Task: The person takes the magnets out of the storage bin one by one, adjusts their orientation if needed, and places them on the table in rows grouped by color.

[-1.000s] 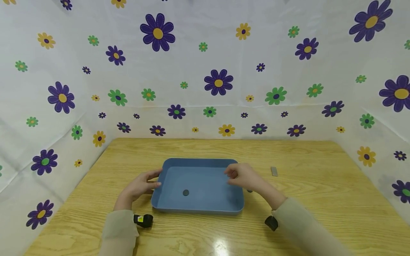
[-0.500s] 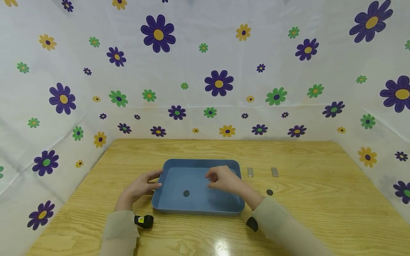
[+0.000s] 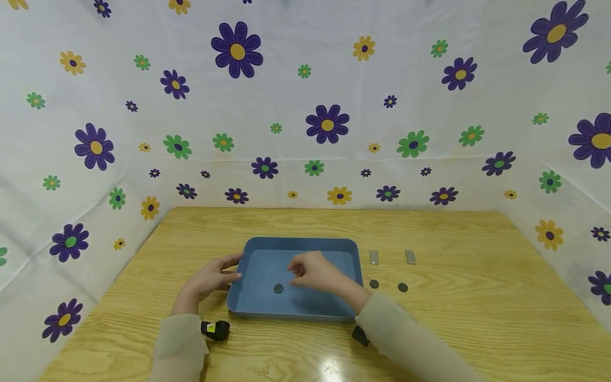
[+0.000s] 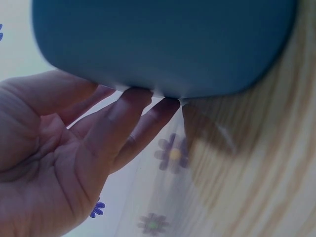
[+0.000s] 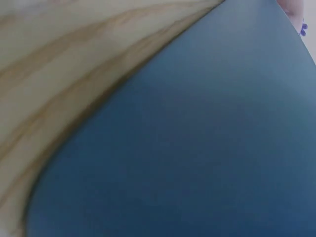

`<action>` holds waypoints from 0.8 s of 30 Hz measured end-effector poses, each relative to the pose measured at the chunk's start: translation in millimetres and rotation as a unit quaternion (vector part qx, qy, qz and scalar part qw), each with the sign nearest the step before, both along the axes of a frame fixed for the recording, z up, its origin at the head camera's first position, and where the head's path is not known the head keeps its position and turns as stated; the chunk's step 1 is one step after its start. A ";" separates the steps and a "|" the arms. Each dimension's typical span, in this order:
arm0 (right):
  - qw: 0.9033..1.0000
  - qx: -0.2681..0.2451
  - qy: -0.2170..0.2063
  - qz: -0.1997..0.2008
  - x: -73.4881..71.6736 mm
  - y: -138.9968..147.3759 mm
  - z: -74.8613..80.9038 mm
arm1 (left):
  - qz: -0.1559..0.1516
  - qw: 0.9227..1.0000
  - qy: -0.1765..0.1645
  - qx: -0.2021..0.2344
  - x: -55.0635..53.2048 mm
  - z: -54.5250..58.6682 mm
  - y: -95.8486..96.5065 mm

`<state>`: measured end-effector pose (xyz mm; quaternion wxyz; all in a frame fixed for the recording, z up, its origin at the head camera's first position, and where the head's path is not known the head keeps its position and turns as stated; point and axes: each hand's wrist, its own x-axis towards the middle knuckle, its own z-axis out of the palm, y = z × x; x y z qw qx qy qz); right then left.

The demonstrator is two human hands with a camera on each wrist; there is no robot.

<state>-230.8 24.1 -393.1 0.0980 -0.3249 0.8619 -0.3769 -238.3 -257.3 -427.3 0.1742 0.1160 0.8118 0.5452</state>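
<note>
A blue rectangular tray (image 3: 329,307) lies on the wooden table, with one dark round disc (image 3: 279,288) inside it. My left hand (image 3: 210,276) rests at the tray's left end; in the left wrist view its fingertips (image 4: 138,94) touch the outer wall. Above the tray floor hovers my right hand (image 3: 312,271), its fingers bent and a gap showing between thumb and forefinger. No object can be made out in it. The disc is just left of its thumb, apart from it. Blue tray wall (image 5: 187,138) fills most of the right wrist view, which hides the right fingers.
Two dark discs, a nearer one (image 3: 374,284) and a farther one (image 3: 403,287), lie on the table right of the tray. Behind them are two grey rectangular pieces, one left (image 3: 374,257), one right (image 3: 410,257). Flowered white cloth (image 3: 286,106) encloses the table's back and sides.
My right hand has moved left across the tray, from its right rim to near the disc, uncovering the pieces on the right. The left hand and the tray stay where they were.
</note>
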 end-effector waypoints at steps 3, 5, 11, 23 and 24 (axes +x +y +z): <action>1.000 0.001 0.004 0.003 -0.4 -6.4 -1.8 | -0.001 1.000 0.001 0.001 0.0 0.5 0.2; 1.000 0.002 0.005 0.004 -0.3 -10.3 -3.1 | -0.001 1.000 0.001 0.002 0.0 0.5 0.1; 1.000 0.010 0.006 0.009 1.1 -19.5 -5.5 | 0.001 1.000 -0.001 0.006 -0.1 0.1 -0.2; 0.998 0.060 0.005 0.019 -2.2 -32.9 -8.8 | 0.005 1.000 0.000 0.006 -0.8 -0.5 0.5; 0.998 0.065 0.005 0.019 -2.6 -33.9 -9.3 | 0.005 1.000 -0.001 0.007 -0.8 -0.6 0.4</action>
